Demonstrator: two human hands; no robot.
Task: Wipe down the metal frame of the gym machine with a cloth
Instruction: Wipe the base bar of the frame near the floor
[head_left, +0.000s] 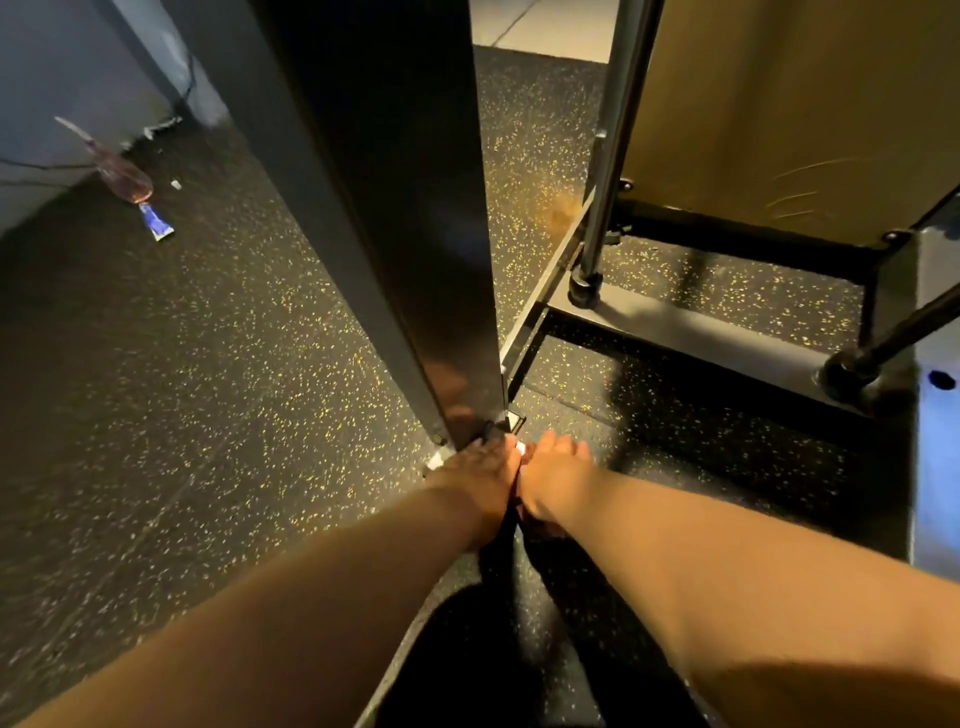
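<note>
Left hand flat, grip open, pressing white cloth against foot of dark frame post on speckled floor. Right hand just beside; grip state unclear.

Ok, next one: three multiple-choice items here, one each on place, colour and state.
1. Where are the left hand and right hand? A) at the dark post foot B) on the chrome rod C) by the wall
2. The floor has flecks of: A) red B) yellow C) blue
3. The white cloth is: A) draped on a rod B) spread out alone C) mostly under a hand
Answers: 1A, both hands meet at the post's foot; 2B, yellow specks throughout; 3C, only its edges peek past the left hand.
</note>
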